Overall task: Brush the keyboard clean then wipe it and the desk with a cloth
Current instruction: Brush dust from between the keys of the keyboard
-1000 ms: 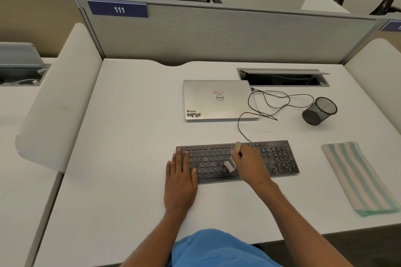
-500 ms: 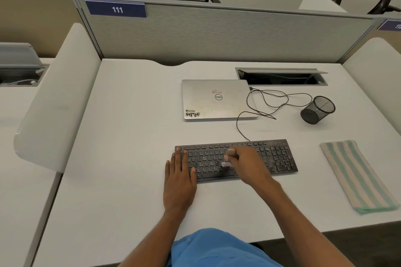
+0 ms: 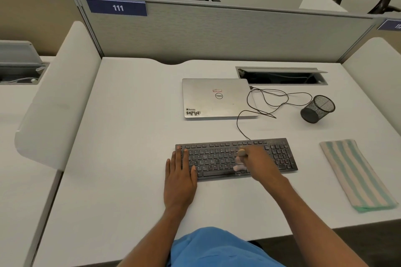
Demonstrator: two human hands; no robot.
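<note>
Now, keyboard (image 3: 212,158): black, dust-flecked at right, near the desk's (image 3: 130,158) front edge.
Left hand (image 3: 179,178): flat, fingers straight, on its left end.
Right hand (image 3: 260,165): grips a blurred brush (image 3: 239,161) over the middle keys.
Cloth (image 3: 355,175): striped, folded, apart at right.

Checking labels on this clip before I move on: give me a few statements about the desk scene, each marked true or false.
1. The right hand holds a brush over the keyboard. True.
2. The left hand rests flat on the keyboard's left end. True.
3. The striped cloth is draped over the keyboard. False: the cloth lies on the desk to the keyboard's right, untouched.
4. The laptop is open. False: the laptop is closed.
5. The mesh cup stands upright. False: the mesh cup lies on its side.
</note>
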